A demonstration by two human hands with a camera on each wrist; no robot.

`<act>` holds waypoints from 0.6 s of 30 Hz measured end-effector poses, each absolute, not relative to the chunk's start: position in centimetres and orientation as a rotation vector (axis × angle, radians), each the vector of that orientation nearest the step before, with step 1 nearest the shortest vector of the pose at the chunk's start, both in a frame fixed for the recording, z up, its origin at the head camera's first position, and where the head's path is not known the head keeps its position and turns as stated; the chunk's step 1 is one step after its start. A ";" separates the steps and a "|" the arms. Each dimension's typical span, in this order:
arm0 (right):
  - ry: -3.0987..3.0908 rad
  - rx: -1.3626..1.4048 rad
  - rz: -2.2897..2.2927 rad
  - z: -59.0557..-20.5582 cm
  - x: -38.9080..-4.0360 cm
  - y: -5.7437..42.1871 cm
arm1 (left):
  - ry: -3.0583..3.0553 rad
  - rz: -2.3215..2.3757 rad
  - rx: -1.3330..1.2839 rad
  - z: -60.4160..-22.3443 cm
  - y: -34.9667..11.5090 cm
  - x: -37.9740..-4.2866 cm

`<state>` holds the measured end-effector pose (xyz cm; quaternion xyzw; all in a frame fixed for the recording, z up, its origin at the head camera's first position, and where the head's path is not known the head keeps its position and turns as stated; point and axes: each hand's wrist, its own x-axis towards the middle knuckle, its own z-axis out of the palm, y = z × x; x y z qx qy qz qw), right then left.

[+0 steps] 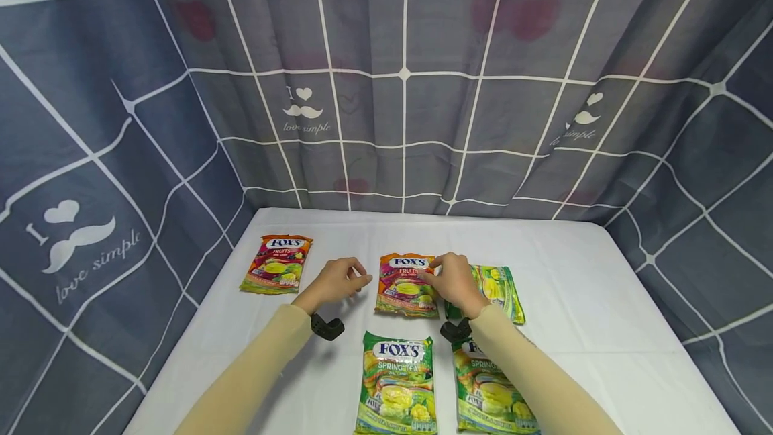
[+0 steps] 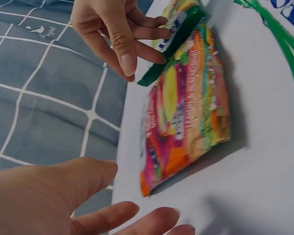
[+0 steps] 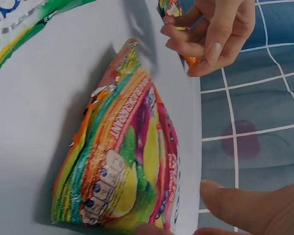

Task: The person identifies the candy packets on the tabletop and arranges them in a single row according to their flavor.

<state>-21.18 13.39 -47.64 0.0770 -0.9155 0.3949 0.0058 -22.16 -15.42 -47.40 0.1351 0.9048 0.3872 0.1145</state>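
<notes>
Five candy bags lie on the white table (image 1: 592,327), some partly hidden: the right hand (image 1: 455,282) covers part of the far green bag (image 1: 502,294), the right sleeve (image 1: 537,371) crosses the near right green bag (image 1: 492,391), and the bottom of the head view crops close on that one and on the near middle green bag (image 1: 397,384). The middle red bag (image 1: 404,291) lies between the hands; the right hand is loosely bent at its right edge, thumb and fingers apart, and whether they touch it is hard to tell. The left hand (image 1: 338,280) is relaxed, thumb and fingers parted and holding nothing, between that bag and the left red bag (image 1: 278,266). Both red bags read "FOX'S" and "FRUITS"; the near middle one reads "FOX'S" and "SPRING TEA". Smaller print blurs, though "CURRANT" shows in the right wrist view. The curtain (image 1: 374,32) bears "love simple".
</notes>
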 end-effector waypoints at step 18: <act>-2.957 0.271 0.876 -49.1 -21.1 12.8 | 2.619 1.136 0.344 -50.1 -12.7 -22.0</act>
